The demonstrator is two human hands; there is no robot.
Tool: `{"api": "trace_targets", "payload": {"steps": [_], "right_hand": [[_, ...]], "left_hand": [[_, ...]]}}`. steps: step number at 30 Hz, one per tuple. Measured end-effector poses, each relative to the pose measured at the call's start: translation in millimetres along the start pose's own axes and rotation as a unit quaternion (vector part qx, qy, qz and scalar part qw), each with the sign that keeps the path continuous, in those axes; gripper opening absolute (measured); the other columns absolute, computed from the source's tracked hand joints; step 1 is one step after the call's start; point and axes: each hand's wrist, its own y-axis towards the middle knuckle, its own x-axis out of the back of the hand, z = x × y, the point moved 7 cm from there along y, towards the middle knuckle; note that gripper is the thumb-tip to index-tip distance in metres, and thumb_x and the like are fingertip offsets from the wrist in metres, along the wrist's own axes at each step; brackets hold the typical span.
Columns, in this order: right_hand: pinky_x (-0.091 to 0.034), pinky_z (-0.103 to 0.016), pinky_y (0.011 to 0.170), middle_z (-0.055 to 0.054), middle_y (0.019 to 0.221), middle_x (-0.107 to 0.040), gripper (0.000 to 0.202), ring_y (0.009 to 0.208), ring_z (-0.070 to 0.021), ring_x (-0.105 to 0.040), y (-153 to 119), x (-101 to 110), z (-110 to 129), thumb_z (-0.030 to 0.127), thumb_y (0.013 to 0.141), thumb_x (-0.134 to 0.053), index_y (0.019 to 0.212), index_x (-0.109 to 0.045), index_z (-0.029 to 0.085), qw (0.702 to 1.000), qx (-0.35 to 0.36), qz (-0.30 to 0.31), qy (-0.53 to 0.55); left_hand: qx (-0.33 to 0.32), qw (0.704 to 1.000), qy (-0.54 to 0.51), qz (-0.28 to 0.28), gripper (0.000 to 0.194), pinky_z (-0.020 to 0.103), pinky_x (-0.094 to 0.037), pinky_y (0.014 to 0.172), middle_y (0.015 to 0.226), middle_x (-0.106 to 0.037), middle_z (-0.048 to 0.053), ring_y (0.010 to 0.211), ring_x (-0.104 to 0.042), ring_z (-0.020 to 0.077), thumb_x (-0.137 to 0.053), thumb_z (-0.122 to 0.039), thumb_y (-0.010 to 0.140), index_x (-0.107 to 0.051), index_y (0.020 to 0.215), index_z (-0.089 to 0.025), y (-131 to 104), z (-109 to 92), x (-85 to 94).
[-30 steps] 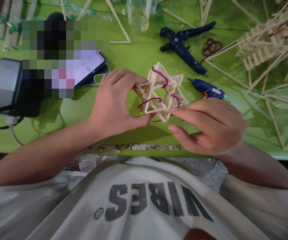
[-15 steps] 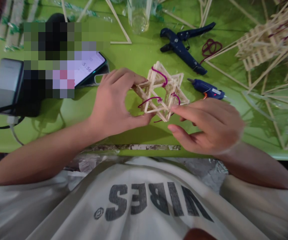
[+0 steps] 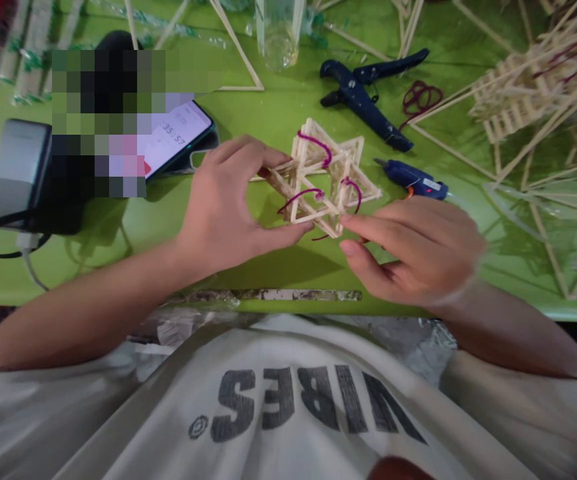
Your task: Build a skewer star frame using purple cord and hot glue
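My left hand [image 3: 233, 207] grips the left side of a star-shaped frame of thin wooden sticks [image 3: 302, 172], thumb below and fingers above. Purple cord [image 3: 313, 141] is looped and knotted on the frame in several places. On the other side, my right hand [image 3: 413, 250] has its index fingertip at the lower right stick of the star, its thumb apart below with nothing between them. Just beyond the right hand lies a blue hot glue gun [image 3: 415, 180]. A dark blue hand cutter [image 3: 363, 100] rests behind the star.
A lit phone [image 3: 181, 137] and a grey power bank [image 3: 15, 173] with a cable lie at the left. Larger stick structures [image 3: 518, 100] crowd the right side. A clear cup [image 3: 281, 40] stands at the back, and dark red cord [image 3: 421, 98] lies beside the cutter.
The star has tilted slightly in my left hand, its top shifting a little left. My right index fingertip has moved slightly down along its lower right edge.
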Motion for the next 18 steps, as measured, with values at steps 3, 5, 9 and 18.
{"api": "trace_targets", "payload": {"steps": [3, 5, 9, 18], "right_hand": [[-0.04, -0.037, 0.052, 0.002, 0.079, -0.078, 0.023, 0.061, -0.0166, -0.064, -1.0, -0.5, -0.7, 0.029, 0.099, -0.077, 0.122, -0.075, 0.027, 1.0, -0.008, 0.008, -0.003], [-0.042, -0.039, 0.053, 0.001, 0.081, -0.079, 0.026, 0.062, -0.0176, -0.065, -1.4, -0.2, 0.3, 0.028, 0.098, -0.079, 0.124, -0.076, 0.024, 1.0, -0.004, 0.008, 0.001], [-0.044, -0.039, 0.054, -0.001, 0.085, -0.082, 0.029, 0.064, -0.018, -0.066, -0.9, 0.1, 1.1, 0.026, 0.096, -0.081, 0.124, -0.077, 0.022, 1.0, -0.007, 0.002, 0.006], [-0.05, -0.041, 0.058, -0.001, 0.092, -0.085, 0.036, 0.066, -0.0207, -0.07, -6.8, -1.6, -3.0, 0.028, 0.098, -0.08, 0.133, -0.076, 0.032, 0.998, -0.044, 0.037, 0.014]], "left_hand": [[-0.005, 1.0, 0.004, 0.003, 0.065, 0.041, -0.064, 0.085, 0.105, -0.08, 0.005, 0.098, -0.078, 0.0233, -0.092, -0.071, 0.087, -0.074, 0.122, -0.019, -0.7, 0.9, -0.9], [-0.009, 1.0, 0.006, 0.005, 0.066, 0.042, -0.065, 0.085, 0.106, -0.08, 0.004, 0.098, -0.078, 0.0233, -0.09, -0.075, 0.088, -0.073, 0.122, -0.021, -0.9, 0.2, -0.5], [0.002, 1.0, 0.006, 0.014, 0.057, 0.043, -0.065, 0.088, 0.109, -0.08, 0.003, 0.102, -0.079, 0.0236, -0.086, -0.072, 0.093, -0.071, 0.124, -0.026, -0.4, -1.2, -0.4], [0.016, 1.0, 0.008, 0.019, 0.054, 0.047, -0.063, 0.089, 0.11, -0.083, 0.005, 0.102, -0.079, 0.0257, -0.087, -0.069, 0.09, -0.072, 0.12, -0.027, 0.2, -2.2, 0.6]]}}
